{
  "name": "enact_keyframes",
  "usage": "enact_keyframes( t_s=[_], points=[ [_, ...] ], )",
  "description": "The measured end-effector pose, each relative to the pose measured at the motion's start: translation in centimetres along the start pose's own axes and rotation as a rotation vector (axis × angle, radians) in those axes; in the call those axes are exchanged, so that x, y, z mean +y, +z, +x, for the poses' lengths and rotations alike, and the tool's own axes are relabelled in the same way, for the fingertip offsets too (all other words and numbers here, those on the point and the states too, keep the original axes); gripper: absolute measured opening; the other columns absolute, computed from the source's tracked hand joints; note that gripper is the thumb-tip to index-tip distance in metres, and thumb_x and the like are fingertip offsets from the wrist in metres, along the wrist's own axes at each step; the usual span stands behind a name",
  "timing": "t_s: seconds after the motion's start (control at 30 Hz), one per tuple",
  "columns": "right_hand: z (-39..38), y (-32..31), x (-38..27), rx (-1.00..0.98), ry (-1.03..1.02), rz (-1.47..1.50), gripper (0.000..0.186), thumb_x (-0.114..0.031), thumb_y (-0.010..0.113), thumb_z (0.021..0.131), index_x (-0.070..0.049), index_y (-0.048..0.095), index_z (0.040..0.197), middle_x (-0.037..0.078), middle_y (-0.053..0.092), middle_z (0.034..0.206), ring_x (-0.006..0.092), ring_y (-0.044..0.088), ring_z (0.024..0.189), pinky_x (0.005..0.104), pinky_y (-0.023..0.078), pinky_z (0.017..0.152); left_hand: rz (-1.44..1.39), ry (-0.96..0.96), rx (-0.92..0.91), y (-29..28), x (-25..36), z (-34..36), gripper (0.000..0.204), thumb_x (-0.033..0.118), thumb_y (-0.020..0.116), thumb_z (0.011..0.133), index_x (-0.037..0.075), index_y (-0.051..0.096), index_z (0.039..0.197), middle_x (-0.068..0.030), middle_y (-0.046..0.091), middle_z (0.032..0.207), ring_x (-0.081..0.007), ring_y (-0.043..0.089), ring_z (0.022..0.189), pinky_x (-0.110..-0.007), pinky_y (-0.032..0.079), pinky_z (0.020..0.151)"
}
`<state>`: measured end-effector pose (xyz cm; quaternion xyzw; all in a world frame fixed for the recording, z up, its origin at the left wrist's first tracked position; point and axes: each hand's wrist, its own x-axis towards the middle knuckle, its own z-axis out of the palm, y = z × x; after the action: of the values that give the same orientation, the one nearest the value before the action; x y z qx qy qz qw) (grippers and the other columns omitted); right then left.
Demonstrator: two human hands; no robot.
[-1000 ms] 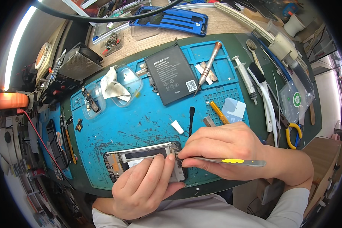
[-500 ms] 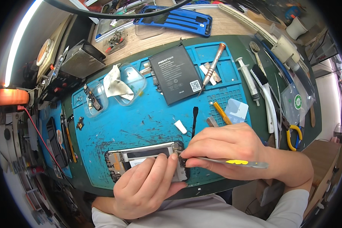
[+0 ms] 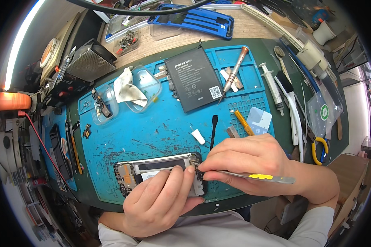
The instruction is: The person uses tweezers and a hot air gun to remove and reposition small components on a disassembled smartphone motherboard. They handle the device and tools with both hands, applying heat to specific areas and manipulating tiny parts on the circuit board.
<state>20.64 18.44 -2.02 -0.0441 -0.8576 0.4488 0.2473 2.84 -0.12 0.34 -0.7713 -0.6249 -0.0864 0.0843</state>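
An opened phone (image 3: 127,169) lies near the front edge of the blue work mat (image 3: 111,142), its circuit boards and silver inner frame bare. My left hand (image 3: 158,201) is closed on it, the fingers bent over its top and the thumb by its near edge. Pinched in my right hand (image 3: 251,160) is a pair of metal tweezers (image 3: 282,180) with a yellow patch. Their tips reach the phone's right end, close to my left fingertips. My fingers hide what the tips touch there.
Beyond the phone lie a black battery (image 3: 193,80), a screwdriver (image 3: 234,74), a white-capped piece (image 3: 198,136) and a black strip (image 3: 213,131). Clear plastic trays (image 3: 146,84) stand at the back left. A syringe (image 3: 272,88), a brush (image 3: 290,103) and yellow-handled pliers (image 3: 317,148) line the right.
The whole view has shifted slightly. My hands and the tweezers keep nearly the same place on the phone, with the tweezers' back end a little lower.
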Motion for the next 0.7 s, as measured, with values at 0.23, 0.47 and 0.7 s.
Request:
enact_keyframes(
  t_s=[0.23,0.47,0.7],
  points=[
    [-0.10,-0.02,0.02,-0.005,0.010,-0.004,0.021,-0.006,0.086,0.087,-0.001,0.077,0.106,0.011,0.077,0.094,0.0254,0.076,0.078,0.0322,0.060,0.063,-0.001,0.000,-0.004,-0.05,0.03,0.10,0.047,0.044,0.073,0.096,0.005,0.080,0.122,-0.0050,0.073,0.112,-0.0166,0.070,0.097,-0.026,0.056,0.076],
    [-0.18,-0.05,-0.06,-0.007,0.021,0.000,0.020,-0.005,0.086,0.087,0.000,0.078,0.104,0.011,0.077,0.094,0.0252,0.076,0.078,0.0325,0.060,0.063,-0.046,0.019,-0.029,-0.22,-0.05,-0.04,0.055,0.046,0.079,0.092,-0.002,0.078,0.120,-0.0116,0.074,0.119,-0.0260,0.071,0.101,-0.034,0.059,0.077],
    [-0.32,0.00,0.00,-0.013,0.026,-0.006,0.018,-0.006,0.086,0.087,0.000,0.077,0.103,0.010,0.077,0.093,0.0249,0.076,0.078,0.0321,0.060,0.063,-0.002,0.008,-0.014,-0.14,0.01,0.05,0.048,0.044,0.074,0.096,0.003,0.080,0.122,-0.0065,0.073,0.115,-0.0184,0.071,0.099,-0.027,0.056,0.079]
  ],
)
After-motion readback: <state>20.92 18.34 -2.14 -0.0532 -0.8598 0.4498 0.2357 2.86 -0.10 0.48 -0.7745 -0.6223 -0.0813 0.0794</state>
